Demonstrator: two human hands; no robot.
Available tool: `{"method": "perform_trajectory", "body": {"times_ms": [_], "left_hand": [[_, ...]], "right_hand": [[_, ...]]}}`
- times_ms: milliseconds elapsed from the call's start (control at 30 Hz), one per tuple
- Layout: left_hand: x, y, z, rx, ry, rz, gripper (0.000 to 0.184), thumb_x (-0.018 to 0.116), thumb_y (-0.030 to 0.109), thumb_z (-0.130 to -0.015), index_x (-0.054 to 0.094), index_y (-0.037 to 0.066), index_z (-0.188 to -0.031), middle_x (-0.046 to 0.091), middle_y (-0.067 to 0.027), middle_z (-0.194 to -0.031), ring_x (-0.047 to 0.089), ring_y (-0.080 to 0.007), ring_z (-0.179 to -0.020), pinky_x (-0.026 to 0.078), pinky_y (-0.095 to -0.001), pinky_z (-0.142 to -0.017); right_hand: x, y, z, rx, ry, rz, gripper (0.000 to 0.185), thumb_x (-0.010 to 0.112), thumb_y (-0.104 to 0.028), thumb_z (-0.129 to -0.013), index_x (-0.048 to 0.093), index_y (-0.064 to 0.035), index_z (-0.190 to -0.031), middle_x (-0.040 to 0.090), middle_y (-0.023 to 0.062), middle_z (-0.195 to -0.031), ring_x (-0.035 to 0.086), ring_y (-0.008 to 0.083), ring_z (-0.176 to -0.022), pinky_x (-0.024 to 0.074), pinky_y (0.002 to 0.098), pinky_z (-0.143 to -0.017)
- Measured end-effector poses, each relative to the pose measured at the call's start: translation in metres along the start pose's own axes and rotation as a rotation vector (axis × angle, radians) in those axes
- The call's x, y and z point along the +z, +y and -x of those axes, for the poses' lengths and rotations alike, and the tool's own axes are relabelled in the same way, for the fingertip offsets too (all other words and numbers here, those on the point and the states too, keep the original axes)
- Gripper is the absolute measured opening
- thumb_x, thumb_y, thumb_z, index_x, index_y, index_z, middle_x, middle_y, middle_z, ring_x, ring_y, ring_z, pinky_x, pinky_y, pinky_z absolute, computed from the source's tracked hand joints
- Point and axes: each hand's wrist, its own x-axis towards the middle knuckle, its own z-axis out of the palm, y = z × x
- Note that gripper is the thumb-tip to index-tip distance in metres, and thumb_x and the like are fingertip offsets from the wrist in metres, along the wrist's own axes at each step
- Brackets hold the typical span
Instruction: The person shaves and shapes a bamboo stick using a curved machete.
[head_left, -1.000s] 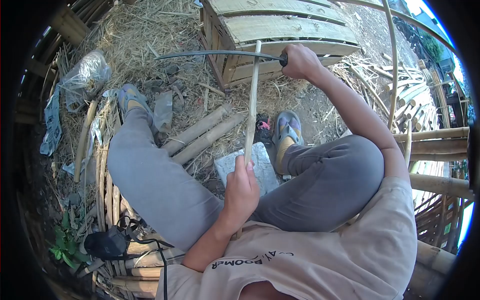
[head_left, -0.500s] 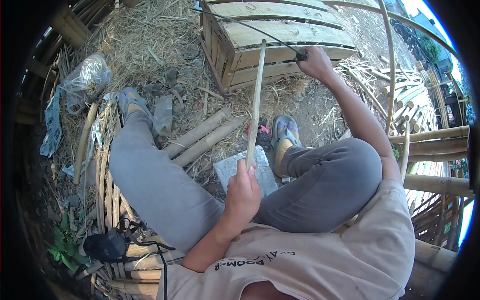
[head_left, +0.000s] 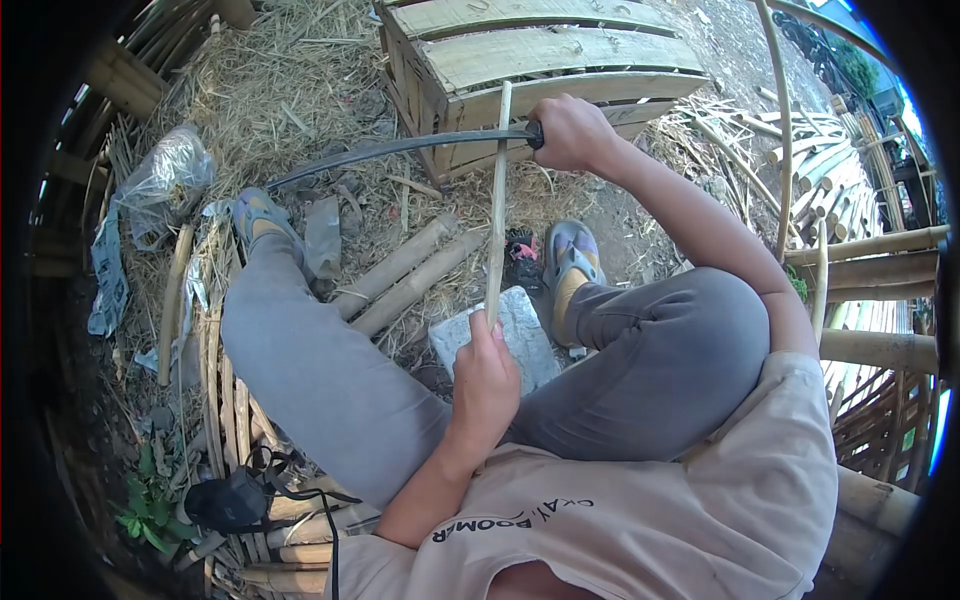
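My left hand is closed around the lower end of a slim bamboo strip, which points away from me, its far end near the crate. Farther out, my right hand grips the dark handle of a machete. The long blade reaches left across the upper part of the strip, close to the handle. Whether the edge touches the strip I cannot tell. Below the strip, between my feet, lies a pale stone block.
A slatted wooden crate stands ahead. Two bamboo lengths lie on the straw-strewn ground. Cut bamboo pieces are heaped at right. A black bag rests at lower left, and a clear plastic bag lies beyond my left foot.
The machete has swung from pointing up and left to lying lower, across the strip. My right hand has moved left and slightly nearer. The left hand keeps its hold, the strip shifting slightly left.
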Motion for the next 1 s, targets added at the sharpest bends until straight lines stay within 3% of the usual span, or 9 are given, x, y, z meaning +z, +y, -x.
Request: {"method": "perform_trajectory", "body": {"times_ms": [67,167,567,667,767,933,967,1000], "left_hand": [[-0.001,0.000,-0.001,-0.033,-0.013,-0.014,0.014,0.042,0.011,-0.104,0.046,-0.001,-0.110,0.060,-0.0304,-0.068,0.061,-0.0527,-0.070,0.041,-0.0598,-0.058],[-0.001,-0.001,0.000,-0.007,0.031,-0.028,0.017,0.041,0.014,-0.106,0.051,-0.001,-0.106,0.057,-0.0251,-0.065,0.062,-0.0467,-0.064,0.040,-0.0529,-0.055],[-0.008,0.000,0.000,0.070,0.069,-0.042,0.017,0.042,0.012,-0.105,0.052,-0.002,-0.108,0.057,-0.0254,-0.064,0.062,-0.0466,-0.062,0.042,-0.0527,-0.055],[-0.012,0.003,0.005,0.074,-0.002,-0.046,0.013,0.044,0.008,-0.103,0.047,-0.003,-0.109,0.061,-0.0307,-0.069,0.062,-0.0516,-0.068,0.041,-0.0586,-0.055],[-0.014,0.006,0.008,0.102,0.014,-0.020,0.015,0.043,0.009,-0.104,0.052,-0.002,-0.107,0.059,-0.0261,-0.066,0.063,-0.0468,-0.063,0.042,-0.0528,-0.055],[-0.020,0.015,0.018,0.159,0.057,-0.017,0.015,0.043,0.009,-0.104,0.052,-0.002,-0.108,0.060,-0.0257,-0.070,0.063,-0.0461,-0.065,0.043,-0.0509,-0.056],[-0.025,0.017,0.017,0.149,0.089,0.008,0.015,0.043,0.009,-0.104,0.052,-0.002,-0.107,0.060,-0.0255,-0.071,0.063,-0.0458,-0.065,0.043,-0.0506,-0.056],[-0.024,0.010,0.012,0.180,0.132,0.013,0.015,0.043,0.010,-0.105,0.052,-0.002,-0.107,0.060,-0.0249,-0.071,0.062,-0.0446,-0.064,0.043,-0.0503,-0.057]], "right_hand": [[0.005,0.005,-0.002,0.014,0.065,-0.013,0.020,0.066,-0.017,-0.065,0.074,-0.0037,-0.078,0.070,0.0225,-0.078,0.070,0.0415,-0.078,0.0580,0.0479,-0.077],[0.008,0.026,-0.010,0.067,0.099,-0.019,0.021,0.068,-0.017,-0.066,0.074,-0.0041,-0.081,0.071,0.0223,-0.080,0.070,0.0407,-0.080,0.0579,0.0470,-0.078],[-0.005,0.037,-0.012,0.088,0.108,0.090,0.021,0.069,-0.018,-0.065,0.075,-0.0071,-0.083,0.071,0.0189,-0.078,0.071,0.0373,-0.077,0.0580,0.0453,-0.076],[-0.011,0.040,-0.006,0.082,0.095,0.144,0.020,0.070,-0.018,-0.065,0.075,-0.0077,-0.082,0.071,0.0180,-0.077,0.071,0.0366,-0.077,0.0581,0.0447,-0.076],[-0.026,0.040,0.005,0.092,0.092,0.160,0.020,0.071,-0.019,-0.069,0.077,-0.0097,-0.085,0.073,0.0175,-0.080,0.072,0.0346,-0.079,0.0584,0.0436,-0.076],[-0.071,0.119,0.012,0.498,0.243,0.202,0.028,0.066,-0.025,-0.082,0.078,-0.0147,-0.104,0.077,0.0136,-0.092,0.074,0.0296,-0.085,0.0584,0.0417,-0.080],[-0.085,0.126,0.020,0.625,0.293,0.113,0.031,0.066,-0.026,-0.081,0.078,-0.0143,-0.107,0.076,0.0148,-0.099,0.074,0.0303,-0.092,0.0577,0.0410,-0.084],[-0.082,0.155,0.021,0.607,0.370,0.024,0.035,0.066,-0.027,-0.080,0.077,-0.0138,-0.111,0.076,0.0155,-0.103,0.073,0.0304,-0.099,0.0565,0.0401,-0.088]]}}
